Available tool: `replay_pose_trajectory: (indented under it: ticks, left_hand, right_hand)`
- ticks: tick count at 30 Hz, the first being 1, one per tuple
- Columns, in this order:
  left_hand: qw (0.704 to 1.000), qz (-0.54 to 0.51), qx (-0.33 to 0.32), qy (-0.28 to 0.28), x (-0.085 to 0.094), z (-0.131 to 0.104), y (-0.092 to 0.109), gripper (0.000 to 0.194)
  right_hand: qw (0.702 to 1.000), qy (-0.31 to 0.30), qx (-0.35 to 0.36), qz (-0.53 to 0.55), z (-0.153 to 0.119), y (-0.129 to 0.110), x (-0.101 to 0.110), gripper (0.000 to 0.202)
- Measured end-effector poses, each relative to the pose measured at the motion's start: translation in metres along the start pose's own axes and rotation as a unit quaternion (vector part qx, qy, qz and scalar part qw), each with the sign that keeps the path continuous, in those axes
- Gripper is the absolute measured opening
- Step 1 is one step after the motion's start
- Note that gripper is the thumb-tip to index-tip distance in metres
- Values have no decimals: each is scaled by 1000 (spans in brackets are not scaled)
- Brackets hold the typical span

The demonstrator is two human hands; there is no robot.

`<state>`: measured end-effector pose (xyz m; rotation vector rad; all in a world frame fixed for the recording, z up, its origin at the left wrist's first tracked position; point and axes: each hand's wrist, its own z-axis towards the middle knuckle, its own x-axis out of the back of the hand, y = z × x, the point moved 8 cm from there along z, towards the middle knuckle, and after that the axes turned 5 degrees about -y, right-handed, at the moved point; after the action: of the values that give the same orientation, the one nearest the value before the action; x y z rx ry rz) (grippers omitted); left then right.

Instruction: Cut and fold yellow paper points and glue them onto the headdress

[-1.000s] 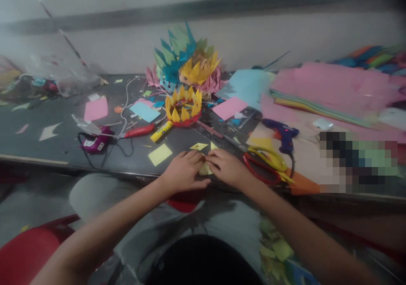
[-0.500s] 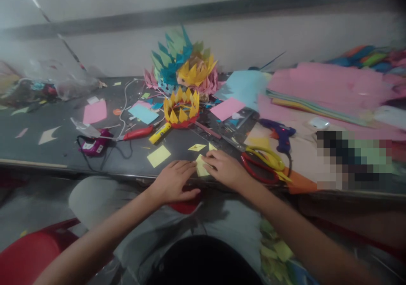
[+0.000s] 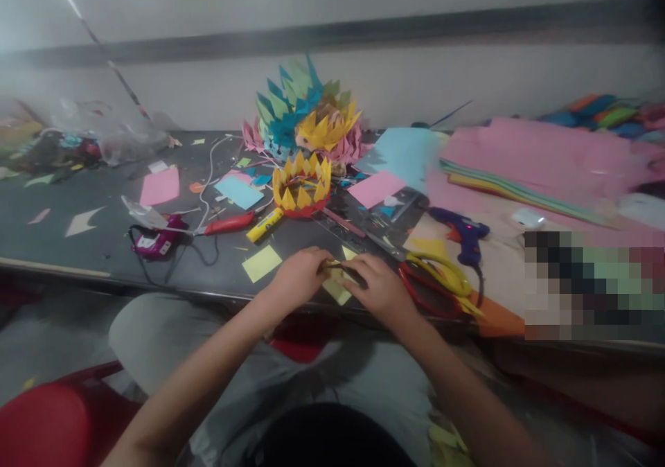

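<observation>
Small yellowish paper piece point(image 3: 337, 265), seen nearly edge-on at lower centre, is pinched by left hand point(image 3: 303, 274) and right hand point(image 3: 383, 283), fingers hiding its ends. Yellow sheet point(image 3: 338, 292) lies beneath; scissors point(image 3: 441, 269) lie right of centre.

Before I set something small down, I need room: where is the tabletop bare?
On the tabletop's left: in front of the pointed white scrap, left of the purple device; and behind that scrap, between the green scrap and the pink sheet. It's crowded from the yellow crown rightward: scissors, glue gun, stacked paper.
</observation>
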<state>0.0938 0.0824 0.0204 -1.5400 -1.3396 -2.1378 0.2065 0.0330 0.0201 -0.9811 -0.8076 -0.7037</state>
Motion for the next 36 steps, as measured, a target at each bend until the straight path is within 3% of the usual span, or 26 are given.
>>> replay_pose_trajectory:
  ticks: [3,6,10,12,14,17,19,22,25,28,32,36]
  left_hand:
    - [994,-103,32,16,6,-4,-9,10]
    - [954,-281,93,41,3,-14,-18,10]
    - [863,-482,147,44,-18,-31,-17,19]
    - [851,-506,140,21,-26,-35,-10,22]
    - [863,-487,132,17,-25,-36,-8,26]
    - [906,-398,135,56,-10,-32,-13,24]
    - [932,-329,139,58,-3,-29,-16,20]
    - [949,-273,147,60,-1,-25,-20,19]
    - [957,-218,165,96,0,-27,-25,21]
    - [972,-115,163,120,1,-28,-25,21]
    - [984,44,99,140,3,-27,-15,15]
    - [981,133,29,137,2,-27,-6,12]
  right_hand:
    - [996,51,-65,39,-7,6,10,31]
    - [973,109,-160,129,-17,18,16,43]
    - [908,86,-224,343,-18,24,2,33]
    - [888,66,-232,391,-13,22,-2,31]
    - [895,15,-219,388,-4,16,-4,29]
    - [923,-113,-163,331,9,2,-11,26]
    - [934,-150,-148,289,14,0,-12,25]
    - [936,-135,-177,272,16,8,-11,24]
    - [937,-105,-211,259,13,16,-13,19]
    - [957,-67,-219,180,10,19,-13,13]
    - [989,-13,-146,29,13,7,-10,8]
    - [999,13,-25,-17,14,-10,-12,11]
